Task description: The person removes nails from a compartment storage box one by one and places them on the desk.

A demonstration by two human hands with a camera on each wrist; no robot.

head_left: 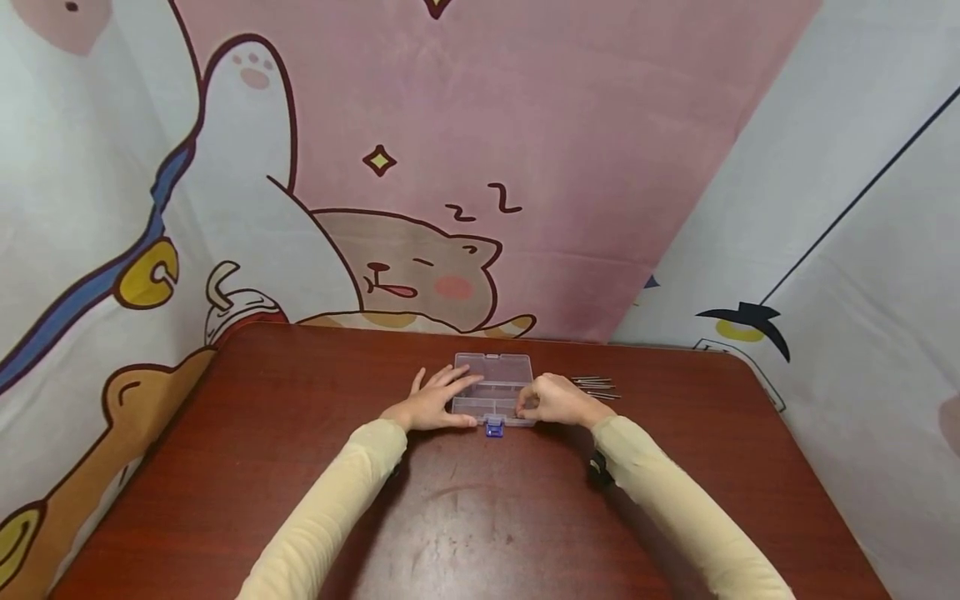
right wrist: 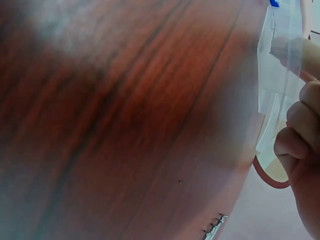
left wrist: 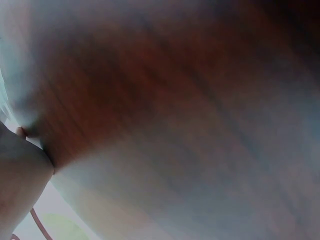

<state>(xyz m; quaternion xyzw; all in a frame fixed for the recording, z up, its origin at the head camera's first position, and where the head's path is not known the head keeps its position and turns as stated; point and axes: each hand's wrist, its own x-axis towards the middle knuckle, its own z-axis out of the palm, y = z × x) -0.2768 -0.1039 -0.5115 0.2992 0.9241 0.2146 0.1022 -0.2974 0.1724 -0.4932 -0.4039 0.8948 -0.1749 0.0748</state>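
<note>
A clear plastic divided box [head_left: 483,406] lies on the table with its lid [head_left: 510,367] folded back and a blue latch [head_left: 494,428] at the front. My left hand [head_left: 433,404] rests at its left side, fingers spread straight over the edge and thumb along the front. At the right end, my right hand [head_left: 553,400] has its fingertips in a compartment, thumb and forefinger pinched together. Through the clear wall in the right wrist view, a thin dark metal piece [right wrist: 273,37] shows by the fingertip; its kind is unclear. The left wrist view shows only part of the left hand [left wrist: 22,175].
Several long thin metal screws [head_left: 595,386] lie side by side just right of the right hand; their heads show in the right wrist view. The brown table [head_left: 465,517] meets a printed cloth backdrop [head_left: 570,167] behind the box.
</note>
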